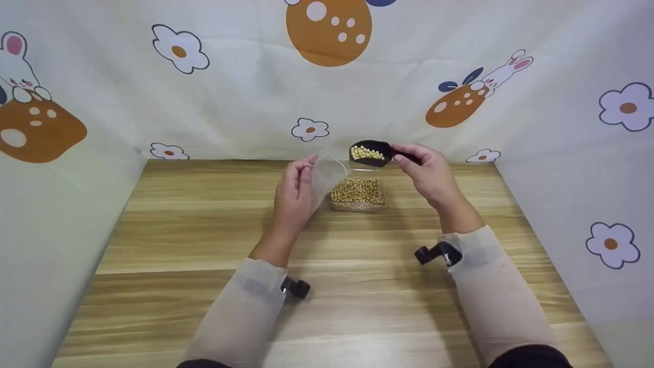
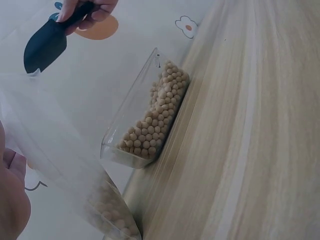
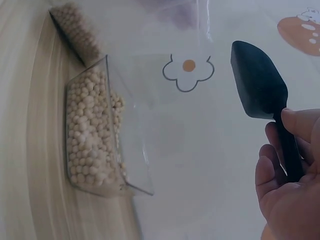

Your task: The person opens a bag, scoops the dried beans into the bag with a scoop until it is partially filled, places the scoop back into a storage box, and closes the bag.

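Observation:
My left hand (image 1: 294, 199) holds a clear plastic bag (image 1: 327, 176) near its mouth. In the left wrist view, soybeans (image 2: 112, 212) lie at the bag's lower end. The right hand (image 1: 429, 176) grips the handle of a black scoop (image 1: 387, 148), which bears a small heap of soybeans (image 1: 367, 153). The scoop is held in the air, just right of the bag's mouth. Beneath it, a clear rectangular box (image 1: 357, 207) full of soybeans stands on the table. Part of the left hand's grip is out of sight in its own wrist view.
The wood-grain table (image 1: 357, 296) reaches to a pale printed cloth (image 1: 245, 102) behind and at both sides. Each wrist wears a black camera mount, one on the left (image 1: 295, 288) and one on the right (image 1: 439, 253).

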`<state>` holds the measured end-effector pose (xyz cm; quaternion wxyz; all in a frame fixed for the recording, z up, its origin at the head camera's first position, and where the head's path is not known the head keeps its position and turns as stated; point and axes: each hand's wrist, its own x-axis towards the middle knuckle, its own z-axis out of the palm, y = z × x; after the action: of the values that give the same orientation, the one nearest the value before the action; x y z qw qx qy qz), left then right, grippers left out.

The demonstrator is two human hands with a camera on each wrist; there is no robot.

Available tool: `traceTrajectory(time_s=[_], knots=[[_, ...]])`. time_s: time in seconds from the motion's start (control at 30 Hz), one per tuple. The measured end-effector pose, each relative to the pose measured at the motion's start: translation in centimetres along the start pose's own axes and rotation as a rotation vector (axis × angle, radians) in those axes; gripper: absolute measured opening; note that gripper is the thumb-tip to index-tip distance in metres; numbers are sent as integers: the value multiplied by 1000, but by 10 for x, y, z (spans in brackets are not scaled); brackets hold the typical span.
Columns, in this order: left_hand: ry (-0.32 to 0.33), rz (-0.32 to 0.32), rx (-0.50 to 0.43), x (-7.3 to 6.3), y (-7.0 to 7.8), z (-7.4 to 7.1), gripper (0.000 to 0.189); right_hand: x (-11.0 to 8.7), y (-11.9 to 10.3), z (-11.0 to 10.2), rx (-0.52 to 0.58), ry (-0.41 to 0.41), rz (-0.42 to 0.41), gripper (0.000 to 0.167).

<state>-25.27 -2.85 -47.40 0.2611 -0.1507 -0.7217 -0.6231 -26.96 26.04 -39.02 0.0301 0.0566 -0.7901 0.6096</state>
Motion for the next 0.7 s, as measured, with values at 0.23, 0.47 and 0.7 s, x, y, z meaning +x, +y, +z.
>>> traceTrajectory(time_s=[0.23,0.47,0.7], knots=[[-7,-6,5,0,1,0,20,-1,-14,8,-34,-64,-45,33],[-21,-31,8,0,3,-1,21,-1,-27,18,-169,-114,-107,30],[-21,-26,2,0,2,-1,19,1,-36,28,-250,-159,-128,28]])
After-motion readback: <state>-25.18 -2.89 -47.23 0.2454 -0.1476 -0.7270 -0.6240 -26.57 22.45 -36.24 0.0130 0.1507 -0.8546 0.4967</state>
